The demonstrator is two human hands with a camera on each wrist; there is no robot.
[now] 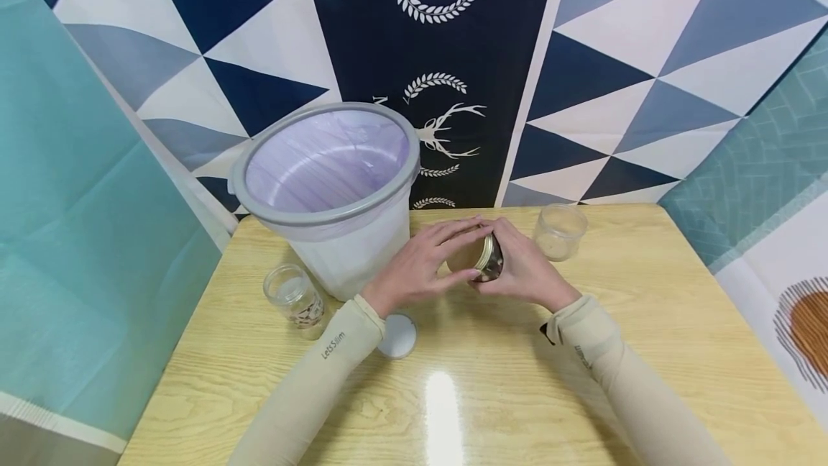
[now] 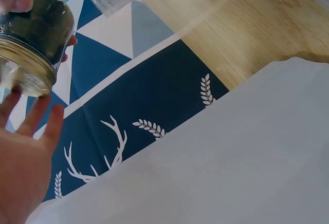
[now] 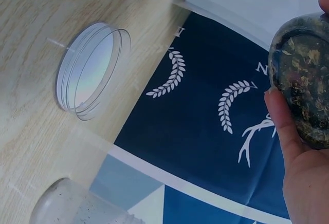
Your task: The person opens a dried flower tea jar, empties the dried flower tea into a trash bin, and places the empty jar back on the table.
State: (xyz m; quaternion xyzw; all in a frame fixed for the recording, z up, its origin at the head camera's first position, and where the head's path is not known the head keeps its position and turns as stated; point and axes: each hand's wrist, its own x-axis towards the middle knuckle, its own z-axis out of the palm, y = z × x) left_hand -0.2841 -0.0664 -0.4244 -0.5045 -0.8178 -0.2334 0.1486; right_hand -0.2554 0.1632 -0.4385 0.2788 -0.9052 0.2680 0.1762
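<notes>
My right hand (image 1: 520, 268) grips a clear glass jar (image 1: 493, 265) by its body, tilted with its base turned toward the right wrist camera. Dark, leafy dried bits with yellowish flecks fill it, pressed against the base (image 3: 308, 75). A shiny gold lid (image 2: 36, 64) faces my left palm. Around that lid my left hand (image 1: 430, 261) spreads its thumb and fingers on opposite sides of the rim; in the left wrist view the fingertips lie right at its edge. The jar is up off the wooden table, between the bin and a clear container.
A white bin (image 1: 349, 250) with a grey rim and purple liner stands at the back left. Beside it is an open clear jar (image 1: 300, 297) with printed markings. A round white lid (image 1: 397, 336) lies by my left wrist. An open clear container (image 1: 561, 232) sits at the back right.
</notes>
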